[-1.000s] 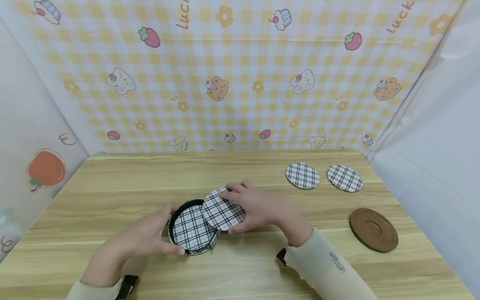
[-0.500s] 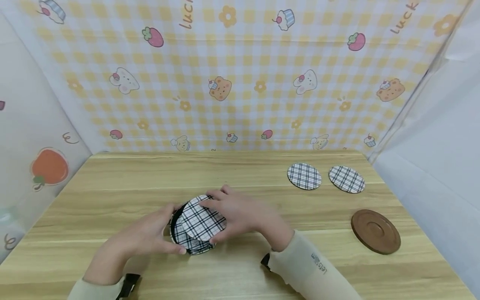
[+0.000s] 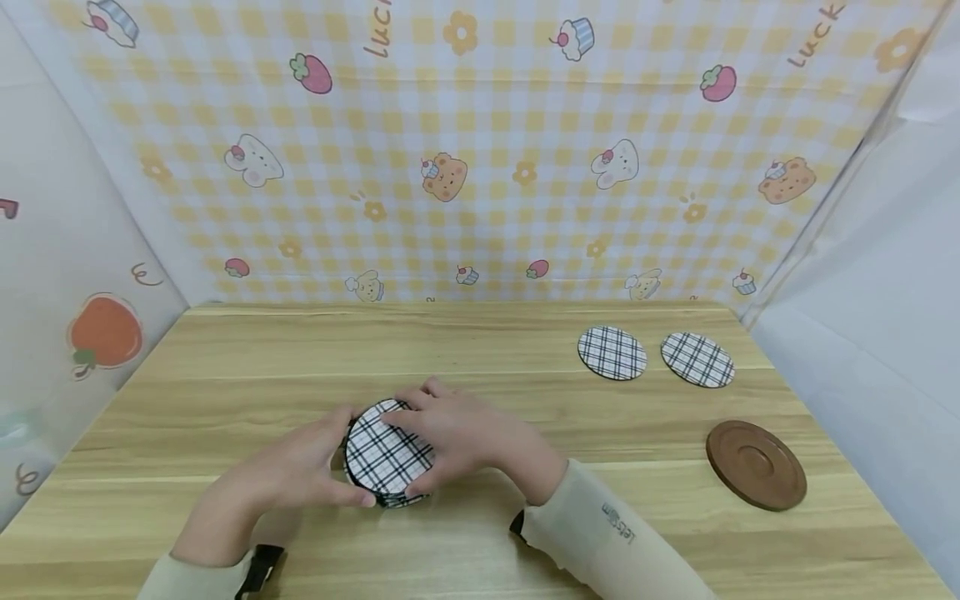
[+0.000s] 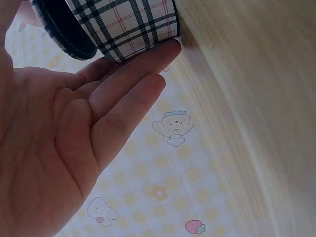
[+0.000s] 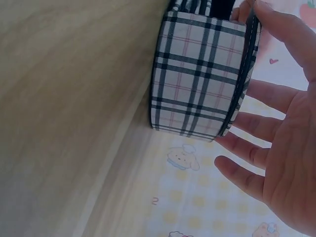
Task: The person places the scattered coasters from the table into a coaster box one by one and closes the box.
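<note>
Three plaid discs in all: one plaid disc (image 3: 375, 454) tilts over the mouth of one round plaid box (image 5: 197, 79), the right hand (image 3: 468, 433) pinching its edge, thumb and fingers apart by its width; the left hand (image 3: 300, 471), spread wide, grips the box. Two spare discs (image 3: 612, 352) and a brown disc (image 3: 756, 464) lie rightward. Wood-grain table (image 3: 480, 558), yellow-checked cloth (image 3: 510, 125) behind, "luck" twice; right sleeve (image 3: 622, 554) reads "Lets".

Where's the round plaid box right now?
In the head view, the box is slightly left of centre, between the left grip and right grip, under a plaid disc.
</note>
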A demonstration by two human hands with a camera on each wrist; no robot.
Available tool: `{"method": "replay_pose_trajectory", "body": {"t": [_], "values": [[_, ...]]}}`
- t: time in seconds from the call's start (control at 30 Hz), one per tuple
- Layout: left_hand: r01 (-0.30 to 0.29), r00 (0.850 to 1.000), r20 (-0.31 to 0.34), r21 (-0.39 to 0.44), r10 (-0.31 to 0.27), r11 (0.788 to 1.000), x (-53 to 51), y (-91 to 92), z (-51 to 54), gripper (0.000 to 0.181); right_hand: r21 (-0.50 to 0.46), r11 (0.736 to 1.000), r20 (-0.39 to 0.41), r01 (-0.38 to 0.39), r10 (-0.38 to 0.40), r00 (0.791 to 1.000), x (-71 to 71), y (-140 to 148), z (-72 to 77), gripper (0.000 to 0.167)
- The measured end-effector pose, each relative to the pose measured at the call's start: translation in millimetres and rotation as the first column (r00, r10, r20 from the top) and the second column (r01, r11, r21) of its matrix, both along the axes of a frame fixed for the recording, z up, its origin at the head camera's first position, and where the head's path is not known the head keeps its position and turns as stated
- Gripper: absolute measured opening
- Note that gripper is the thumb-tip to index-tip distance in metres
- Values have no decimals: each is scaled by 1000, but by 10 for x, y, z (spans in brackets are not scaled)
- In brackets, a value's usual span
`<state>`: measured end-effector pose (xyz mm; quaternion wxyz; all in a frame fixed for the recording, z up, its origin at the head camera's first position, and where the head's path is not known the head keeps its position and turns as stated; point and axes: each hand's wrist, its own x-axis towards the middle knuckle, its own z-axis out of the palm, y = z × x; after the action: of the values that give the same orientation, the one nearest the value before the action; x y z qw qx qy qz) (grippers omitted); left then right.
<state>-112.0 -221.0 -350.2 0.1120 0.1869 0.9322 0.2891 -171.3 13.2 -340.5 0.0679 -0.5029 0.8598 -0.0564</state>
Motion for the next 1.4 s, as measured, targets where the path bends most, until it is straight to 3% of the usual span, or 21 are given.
{"method": "replay_pose_trajectory", "body": {"t": [0.67, 0.93, 1.4], "values": [[6, 1000, 4, 19, -6, 1000, -4, -5, -23, 102, 2, 1000, 38, -18, 18, 999, -46, -32, -50, 87], [3, 1000, -8, 25, -3, 1000, -1, -1, -36, 101, -68, 998, 128, -4, 13, 992, -100, 91, -120, 82], [-14, 1000, -16, 21, 15, 1000, 3, 8, -23, 102, -107, 986, 246, 129, -99, 964, -235, 578, -79, 82]]}}
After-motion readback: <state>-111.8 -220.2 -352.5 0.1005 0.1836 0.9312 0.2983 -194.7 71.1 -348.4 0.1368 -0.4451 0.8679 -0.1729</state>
